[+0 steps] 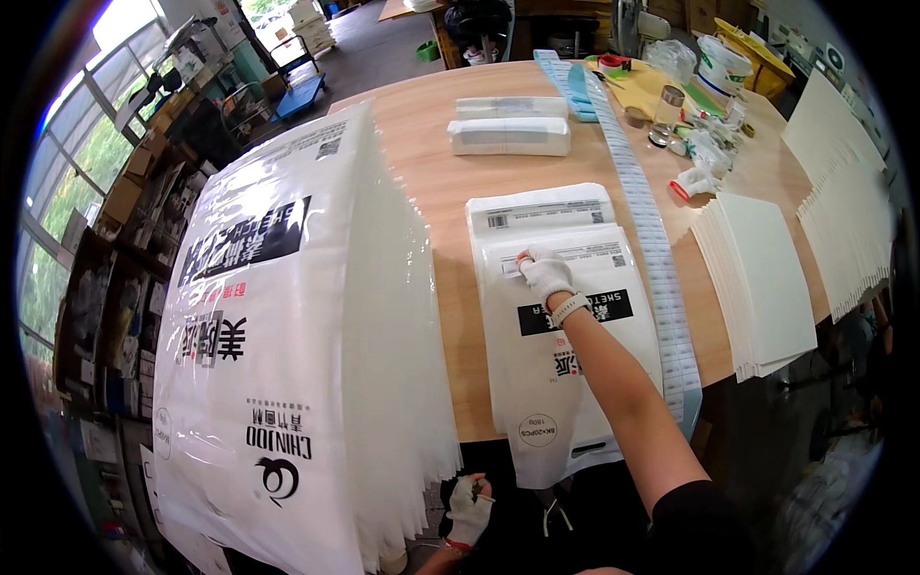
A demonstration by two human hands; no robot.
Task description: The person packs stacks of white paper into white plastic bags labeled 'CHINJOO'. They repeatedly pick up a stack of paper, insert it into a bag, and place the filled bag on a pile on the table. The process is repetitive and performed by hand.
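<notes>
My right hand [549, 272], in a white glove with bare fingertips, rests on the upper part of a printed clear plastic bag [613, 359]. Its fingers are curled, the tips at a small white label [512, 269] on the bag; whether they pinch anything is hidden. That bag lies flat over more bags [537, 199] of the same kind. Low in the view, my left hand [470, 513], gloved alike, hangs by the table's near edge with fingers curled in. What it holds, if anything, I cannot make out.
A tall fanned stack of bagged white paper [278, 287] fills the left. A long strip of labels [644, 220] runs along the bags' right side. Paper stacks [762, 278] stand at right. Wrapped packs [510, 136], a glass jar [666, 115] and a white bucket [721, 67] sit farther back.
</notes>
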